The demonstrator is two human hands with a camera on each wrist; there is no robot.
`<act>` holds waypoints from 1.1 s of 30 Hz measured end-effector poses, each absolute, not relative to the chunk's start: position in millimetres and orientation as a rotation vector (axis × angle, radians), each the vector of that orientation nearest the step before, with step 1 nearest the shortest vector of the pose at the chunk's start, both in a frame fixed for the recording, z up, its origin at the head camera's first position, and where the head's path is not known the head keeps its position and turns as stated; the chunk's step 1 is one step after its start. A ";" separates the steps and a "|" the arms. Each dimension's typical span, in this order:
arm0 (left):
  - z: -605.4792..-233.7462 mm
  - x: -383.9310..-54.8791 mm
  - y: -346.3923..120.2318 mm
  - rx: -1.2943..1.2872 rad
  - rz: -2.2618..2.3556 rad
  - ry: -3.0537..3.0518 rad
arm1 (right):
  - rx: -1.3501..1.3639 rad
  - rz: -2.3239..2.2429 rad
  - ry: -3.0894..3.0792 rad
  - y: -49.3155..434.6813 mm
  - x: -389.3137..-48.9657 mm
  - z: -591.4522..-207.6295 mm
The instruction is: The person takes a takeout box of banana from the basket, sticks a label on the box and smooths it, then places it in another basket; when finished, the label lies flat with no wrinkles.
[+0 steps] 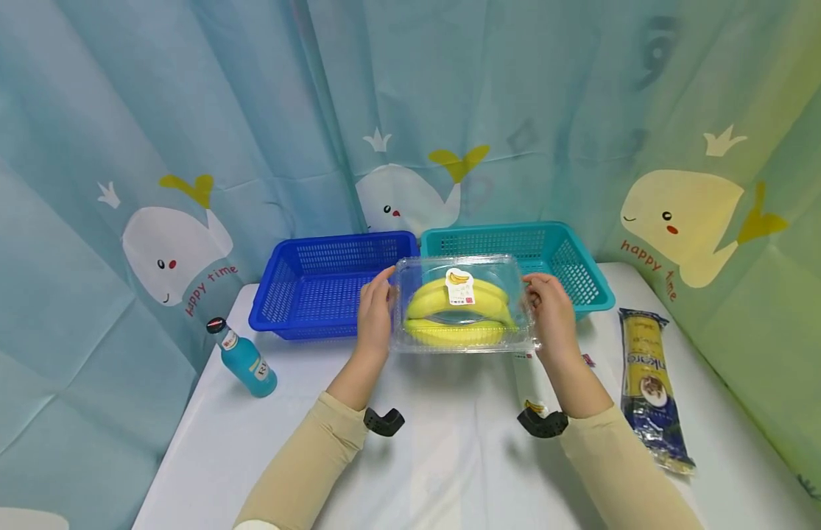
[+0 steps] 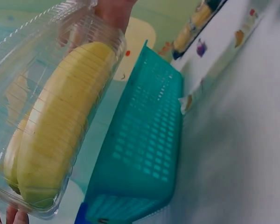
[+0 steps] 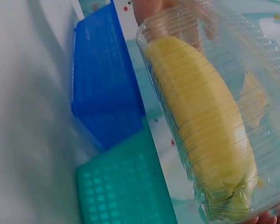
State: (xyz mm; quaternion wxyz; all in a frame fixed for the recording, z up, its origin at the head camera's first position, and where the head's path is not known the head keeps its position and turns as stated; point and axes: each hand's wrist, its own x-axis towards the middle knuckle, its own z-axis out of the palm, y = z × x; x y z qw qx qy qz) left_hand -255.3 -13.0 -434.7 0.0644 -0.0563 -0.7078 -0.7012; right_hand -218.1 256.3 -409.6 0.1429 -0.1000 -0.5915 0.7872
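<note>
Two yellow bananas lie in a clear plastic clamshell box (image 1: 417, 276), which carries a white banana sticker (image 1: 459, 287) on its lid. My left hand (image 1: 375, 316) grips the box's left end, and my right hand (image 1: 554, 316) holds its right end. The box is held up above the table, in front of two baskets. In the left wrist view a banana (image 2: 67, 116) shows through the ribbed wall, with fingers at both ends. From the right wrist the same clear wall shows a banana (image 3: 200, 112); only a few fingertips appear at the lower edge.
Behind the box stand a blue basket (image 1: 267, 294) and a teal basket (image 1: 585, 276), side by side. A blue bottle (image 1: 249, 366) with a black cap is at the left. On the right lies a yellow-and-navy packet (image 1: 651, 386). A white strip with printed pictures (image 1: 531, 383) lies partly under my right arm.
</note>
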 end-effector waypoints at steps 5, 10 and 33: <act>-427.1 -265.6 -0.2 -0.131 -2.103 -2.137 | -0.291 2.289 -1.707 270.1 -226.3 -404.0; -422.0 -271.4 10.7 -0.123 -2.155 -2.127 | -0.338 2.189 -1.800 280.5 -236.1 -402.1; -406.9 -305.7 54.9 -0.061 -2.272 -2.195 | -0.397 2.188 -1.817 329.8 -269.3 -402.1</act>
